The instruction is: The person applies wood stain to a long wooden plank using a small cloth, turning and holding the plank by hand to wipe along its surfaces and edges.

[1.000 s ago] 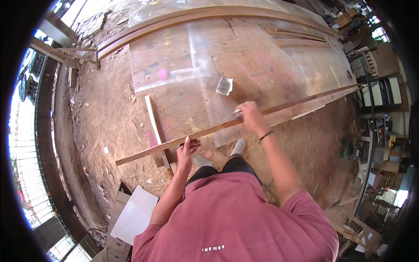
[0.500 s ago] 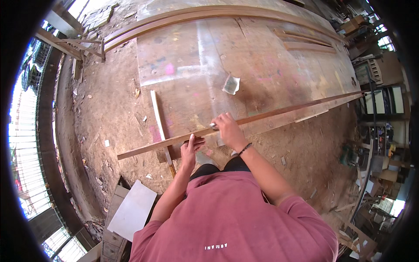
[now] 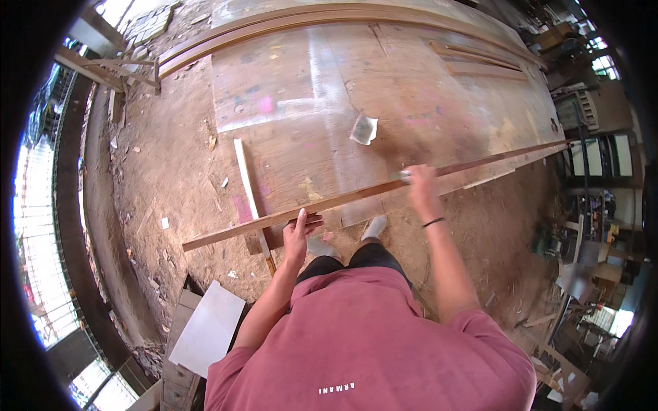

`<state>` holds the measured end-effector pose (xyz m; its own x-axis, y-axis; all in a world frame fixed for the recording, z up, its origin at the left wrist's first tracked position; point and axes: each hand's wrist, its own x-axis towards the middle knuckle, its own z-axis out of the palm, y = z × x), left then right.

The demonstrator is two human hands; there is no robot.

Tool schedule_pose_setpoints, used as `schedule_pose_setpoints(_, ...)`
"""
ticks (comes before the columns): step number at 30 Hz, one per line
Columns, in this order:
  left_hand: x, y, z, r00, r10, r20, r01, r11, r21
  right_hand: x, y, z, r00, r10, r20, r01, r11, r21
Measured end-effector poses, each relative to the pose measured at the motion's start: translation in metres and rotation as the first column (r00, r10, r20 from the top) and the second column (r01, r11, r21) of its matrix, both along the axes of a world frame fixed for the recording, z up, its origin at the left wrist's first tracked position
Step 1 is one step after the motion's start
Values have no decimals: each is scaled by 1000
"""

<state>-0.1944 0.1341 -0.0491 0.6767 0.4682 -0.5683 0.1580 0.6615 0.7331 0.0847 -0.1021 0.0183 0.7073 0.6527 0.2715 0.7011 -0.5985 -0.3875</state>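
Likely rubbing: my left hand clamps wooden strip; right hand, two o'clock, clamps pale pad. Next needs even pressure.

The left hand is pointing its thumb forward; the right hand is reaching farther out, blurring.

A woodworking workshop is indicated: long wooden strips are laid at twelve o'clock, paint-stained plywood at one, wood scraps strewn at four, earthen floor exposed at nine.
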Motion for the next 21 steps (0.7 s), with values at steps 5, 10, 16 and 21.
schedule_pose_setpoints(5, -1, 1, 3, 1000, 8, 3, -8, 1000, 26, -99, 73, 9, 968, 191, -165, -174, 978, 115)
schedule_pose_setpoints(10, -3, 2, 6, 999, -10, -40, 12, 1000, 29, -15, -1, 15, 990, -116, 77, 95, 968, 232)
schedule_pose_setpoints(16, 0, 2, 7, 999, -36, -32, 36, 999, 12, 104, -134, 2, 868, -483, 112, 481, 875, 47)
schedule_pose_setpoints(21, -2, 2, 4, 999, -34, -28, 34, 999, 14, 74, -100, -12, 924, -353, 146, 355, 935, 17)
